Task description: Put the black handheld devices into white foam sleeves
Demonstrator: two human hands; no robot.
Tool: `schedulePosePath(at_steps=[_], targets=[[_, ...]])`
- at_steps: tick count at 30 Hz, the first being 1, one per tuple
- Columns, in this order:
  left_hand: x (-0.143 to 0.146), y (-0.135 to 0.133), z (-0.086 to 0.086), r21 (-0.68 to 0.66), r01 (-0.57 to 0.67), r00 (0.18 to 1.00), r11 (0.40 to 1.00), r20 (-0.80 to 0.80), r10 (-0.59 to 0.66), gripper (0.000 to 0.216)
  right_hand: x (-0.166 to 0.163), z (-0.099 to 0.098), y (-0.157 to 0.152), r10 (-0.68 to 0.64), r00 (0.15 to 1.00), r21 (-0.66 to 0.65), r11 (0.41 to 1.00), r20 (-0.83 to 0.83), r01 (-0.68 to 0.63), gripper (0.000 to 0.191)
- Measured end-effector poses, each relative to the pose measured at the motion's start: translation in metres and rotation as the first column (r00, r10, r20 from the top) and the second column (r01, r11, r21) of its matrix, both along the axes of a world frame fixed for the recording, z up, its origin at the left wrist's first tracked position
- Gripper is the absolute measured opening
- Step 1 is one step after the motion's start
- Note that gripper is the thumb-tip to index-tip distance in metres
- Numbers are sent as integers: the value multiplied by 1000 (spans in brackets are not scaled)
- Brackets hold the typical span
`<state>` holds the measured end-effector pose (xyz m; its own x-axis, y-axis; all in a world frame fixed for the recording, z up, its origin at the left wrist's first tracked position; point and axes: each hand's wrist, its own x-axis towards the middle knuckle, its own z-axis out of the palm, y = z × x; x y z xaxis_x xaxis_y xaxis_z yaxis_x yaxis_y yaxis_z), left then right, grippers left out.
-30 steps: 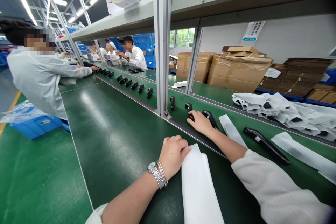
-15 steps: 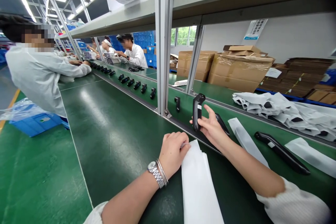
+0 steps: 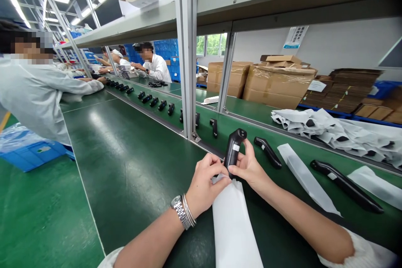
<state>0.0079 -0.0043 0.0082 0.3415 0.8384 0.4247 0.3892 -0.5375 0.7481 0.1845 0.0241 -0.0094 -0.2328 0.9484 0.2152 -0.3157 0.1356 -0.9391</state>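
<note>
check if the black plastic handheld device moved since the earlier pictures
Yes, the black plastic handheld device has dropped lower, towards the long white bag, judged against the foot of the grey metal upright post.

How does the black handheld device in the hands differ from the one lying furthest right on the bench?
The held black handheld device stands upright in the right hand, while the lying black handheld device rests flat on the green bench. The held one's lower end is at the mouth of the white sleeve under the left hand; the lying one is outside any sleeve. Both are black with a small white label.
</note>
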Motion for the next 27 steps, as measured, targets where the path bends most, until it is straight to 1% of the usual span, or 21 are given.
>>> schedulePosePath(at_steps=[4, 8, 12, 14, 15, 16, 19, 20, 22, 24, 27], targets=[[0, 1, -1, -23, 49, 997, 999, 66, -47, 7, 4, 9, 0, -51, 999, 30, 998, -19, 52, 108], [0, 2, -2, -49, 62, 995, 997, 81, -58, 7, 7, 19, 1, -103, 994, 58, 993, -24, 105, 98], [0, -1, 0, -42, 94, 989, 995, 118, -88, 7, 3, 16, -1, -93, 996, 61, 994, -18, 94, 99], [0, -2, 1, -33, 99, 986, 995, 137, -93, 7, 0, 11, -3, -69, 998, 68, 995, -6, 70, 96], [0, -2, 2, -28, 95, 985, 995, 147, -90, 7, -1, 9, -4, -57, 998, 72, 996, 7, 56, 92], [0, -2, 2, -22, 89, 984, 996, 157, -84, 7, -3, 6, -5, -45, 999, 73, 996, 28, 43, 84], [-1, -1, 2, 20, 42, 977, 999, 209, -45, 6, -7, -2, -9, 12, 991, 29, 999, 132, -16, 48], [-1, -1, 2, 36, 16, 973, 999, 229, -23, 7, -8, -4, -10, 42, 986, 9, 999, 164, -44, 42], [-1, -1, 2, 44, -46, 965, 998, 260, 33, 8, -10, -7, -13, 106, 971, -12, 994, 216, -106, 41], [-1, -2, 3, 19, -96, 958, 995, 272, 87, 9, -12, -9, -15, 178, 956, -35, 984, 233, -175, 41], [0, -3, 6, -39, -125, 953, 991, 273, 131, 8, -13, -8, -17, 278, 945, -119, 958, 171, -261, 39]])
